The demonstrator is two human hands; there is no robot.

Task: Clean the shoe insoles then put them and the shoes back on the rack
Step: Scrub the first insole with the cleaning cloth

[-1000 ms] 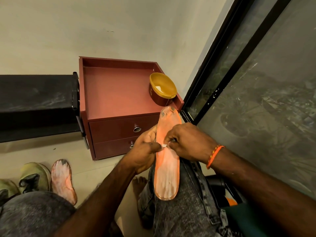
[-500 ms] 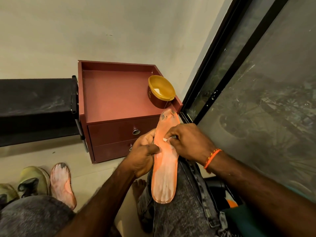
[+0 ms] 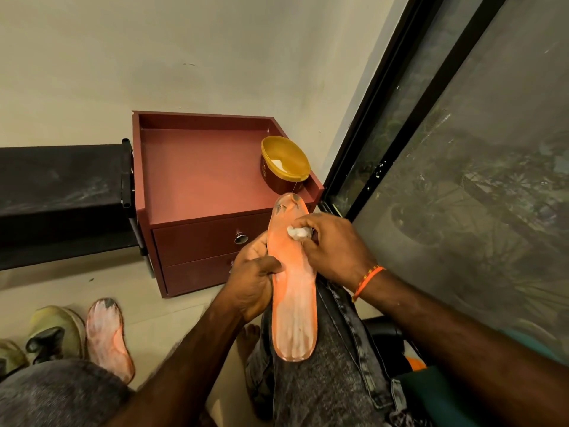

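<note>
Head camera looks steeply down, close over lap.

Orange insole [image 3: 294,303] lies lengthwise on the knee; second insole [image 3: 107,337] beside green shoes [image 3: 57,331].

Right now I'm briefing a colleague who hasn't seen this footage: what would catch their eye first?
The orange insole lying along the person's knee: the left hand grips its edge while the right hand presses a white wad near its toe. Behind stands a red drawer cabinet carrying a yellow tub; a second insole lies on the floor, lower left.

Orange insole [image 3: 294,303] on knee, between both hands.
</note>
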